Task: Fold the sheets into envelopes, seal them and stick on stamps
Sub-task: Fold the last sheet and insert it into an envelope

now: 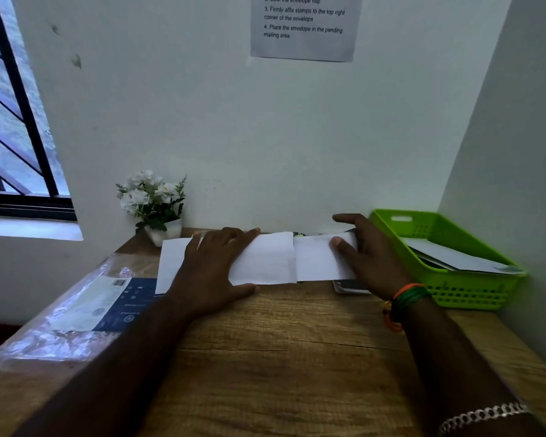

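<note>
Pressing sheet [265, 260] under flat left hand [215, 263], pinching its end in right hand [363, 250]; slipping could crook the fold.

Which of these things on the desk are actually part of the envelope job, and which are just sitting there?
Part of the job:
- white folded paper sheet, left hand flat on it, right hand pinching its end
- green plastic basket holding envelopes
- printed instruction sheet on the wall

Just lying about:
- white potted flowers
- plastic-wrapped package
</note>
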Demonstrator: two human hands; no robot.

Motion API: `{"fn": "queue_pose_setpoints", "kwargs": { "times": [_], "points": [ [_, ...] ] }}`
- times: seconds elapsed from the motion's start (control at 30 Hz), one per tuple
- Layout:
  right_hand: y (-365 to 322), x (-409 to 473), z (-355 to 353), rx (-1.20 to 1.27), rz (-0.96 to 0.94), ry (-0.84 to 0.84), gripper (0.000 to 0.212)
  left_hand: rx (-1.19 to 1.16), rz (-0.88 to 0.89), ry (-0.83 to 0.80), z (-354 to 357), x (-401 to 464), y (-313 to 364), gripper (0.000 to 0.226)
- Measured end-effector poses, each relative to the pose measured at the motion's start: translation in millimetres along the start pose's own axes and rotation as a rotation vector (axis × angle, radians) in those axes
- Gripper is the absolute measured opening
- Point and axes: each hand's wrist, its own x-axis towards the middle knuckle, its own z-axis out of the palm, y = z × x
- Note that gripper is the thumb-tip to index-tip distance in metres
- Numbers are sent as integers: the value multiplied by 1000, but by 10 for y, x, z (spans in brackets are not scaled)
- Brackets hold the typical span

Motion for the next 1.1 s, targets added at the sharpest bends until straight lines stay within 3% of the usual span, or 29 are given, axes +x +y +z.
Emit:
{"fn": "queue_pose_setpoints", "kwargs": {
  "times": [0.13, 0.23, 0.43, 0.63, 0.8, 1.0, 1.1],
  "points": [
    [49, 56, 77, 93, 239, 235, 32, 12, -34, 30, -16, -6, -13, 102],
    [23, 36, 195, 54, 281, 372, 20, 26, -48, 43, -27, -3, 29, 102],
    [-127, -125, 524, 18, 149, 248, 18, 31, -47, -1, -17, -8, 79, 103],
    [-104, -118, 495, 64, 206, 280, 8, 27, -68, 25, -46, -4, 69, 103],
    [-128, -157, 601, 80, 187, 200, 8, 10, -73, 16, -29, -15, 81, 101],
    [-186, -222, 622, 24, 37, 219, 8, 11, -82, -8, -23, -13, 89, 102],
    [-245, -255, 654, 8, 34, 134, 14, 8, -86, -26, -17, -7, 114, 102]
  ]
}}
